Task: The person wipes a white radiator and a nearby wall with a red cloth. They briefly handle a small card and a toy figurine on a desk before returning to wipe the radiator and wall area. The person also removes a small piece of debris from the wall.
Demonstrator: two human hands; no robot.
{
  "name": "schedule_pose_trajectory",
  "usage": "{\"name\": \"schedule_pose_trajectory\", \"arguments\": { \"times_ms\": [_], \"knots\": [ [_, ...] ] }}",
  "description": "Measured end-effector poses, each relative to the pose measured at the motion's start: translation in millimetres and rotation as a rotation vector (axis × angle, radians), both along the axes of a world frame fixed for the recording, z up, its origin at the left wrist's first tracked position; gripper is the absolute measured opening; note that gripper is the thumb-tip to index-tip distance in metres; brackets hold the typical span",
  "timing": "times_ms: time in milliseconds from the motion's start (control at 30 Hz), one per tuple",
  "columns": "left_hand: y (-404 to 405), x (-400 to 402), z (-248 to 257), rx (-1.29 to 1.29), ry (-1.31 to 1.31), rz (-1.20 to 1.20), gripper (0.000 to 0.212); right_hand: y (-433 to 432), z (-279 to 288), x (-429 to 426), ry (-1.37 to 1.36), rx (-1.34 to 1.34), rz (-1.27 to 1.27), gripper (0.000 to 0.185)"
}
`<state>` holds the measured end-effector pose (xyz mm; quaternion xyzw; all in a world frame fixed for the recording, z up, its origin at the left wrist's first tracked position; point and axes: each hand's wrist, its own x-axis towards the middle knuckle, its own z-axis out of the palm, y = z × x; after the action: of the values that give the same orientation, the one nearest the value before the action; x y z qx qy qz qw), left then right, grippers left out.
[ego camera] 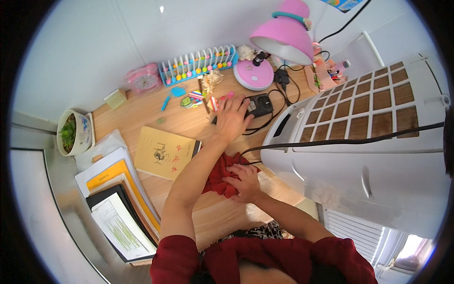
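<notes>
My left hand (232, 119) lies palm down with its fingers spread over small things at the left edge of a black charger (263, 104); what is under the palm is hidden. Nearer to me, my right hand (244, 181) rests on a crumpled red cloth (218, 177) on the wooden desk (212, 209); whether its bent fingers grip the cloth I cannot tell. A yellow-brown notebook (161, 152) lies left of the cloth, partly behind my left forearm. Beyond my left hand are a striped eraser-like piece (213, 103), colourful small items (191, 99) and a shell (211, 81).
A pink desk lamp (253, 74), a blue rack with beads (198, 67) and a pink alarm clock (143, 80) stand along the wall. Papers and folders (122, 227) and a potted plant (76, 133) are at left. A large white appliance (340, 170) with a black cable bounds the right.
</notes>
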<state>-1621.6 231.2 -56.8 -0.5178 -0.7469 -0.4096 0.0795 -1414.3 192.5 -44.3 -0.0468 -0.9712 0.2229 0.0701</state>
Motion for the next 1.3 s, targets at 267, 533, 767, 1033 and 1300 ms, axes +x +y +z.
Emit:
{"name": "schedule_pose_trajectory", "arguments": {
  "times_ms": [267,533,767,1033,1300],
  "knots": [
    [-67.7,-80.8,-10.2,-0.027,0.150,0.358,0.019,0.0,-0.3,-1.6,0.070,-0.006,0.009,0.058],
    [-73.8,-102.7,-21.1,-0.084,0.192,0.398,0.017,-0.5,4.3,-2.5,0.047,-0.008,0.010,0.053],
    [-49.5,-109.9,-25.4,-0.089,0.156,0.361,0.021,-0.4,3.8,-4.9,0.097,0.004,0.009,0.049],
    [-59.4,-116.1,-26.5,-0.112,0.097,0.347,0.021,0.9,3.4,-3.2,0.083,0.010,0.009,0.051],
    [-63.1,-123.5,-16.4,-0.158,0.075,0.249,0.019,-1.3,4.3,-4.1,0.128,0.000,0.002,0.051]
  ]
}}
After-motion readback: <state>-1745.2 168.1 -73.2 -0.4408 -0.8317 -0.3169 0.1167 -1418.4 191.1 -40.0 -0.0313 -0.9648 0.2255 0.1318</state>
